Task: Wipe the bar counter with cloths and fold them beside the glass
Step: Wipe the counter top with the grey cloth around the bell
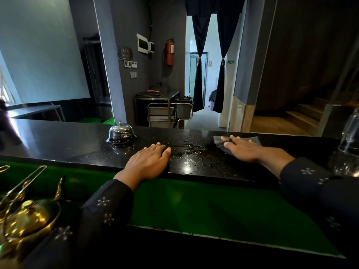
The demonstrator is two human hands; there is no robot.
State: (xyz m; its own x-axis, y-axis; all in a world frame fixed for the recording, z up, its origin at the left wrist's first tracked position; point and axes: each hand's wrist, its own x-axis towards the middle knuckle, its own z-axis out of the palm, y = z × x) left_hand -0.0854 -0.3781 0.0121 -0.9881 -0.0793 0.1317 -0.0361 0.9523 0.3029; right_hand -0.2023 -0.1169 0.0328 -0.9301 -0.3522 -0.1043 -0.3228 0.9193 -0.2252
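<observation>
The black speckled bar counter runs across the view, with a wet patch at its middle. My right hand presses flat on a grey cloth lying on the counter just right of the wet patch. My left hand rests palm down on the counter's near edge, left of the wet patch, with nothing in it. A clear glass stands upside down at the far right of the counter.
A chrome call bell sits on the counter just beyond my left hand. Below the counter lies a green surface. A brass teapot on a tray stands at the lower left. A dark blurred object is at the far left.
</observation>
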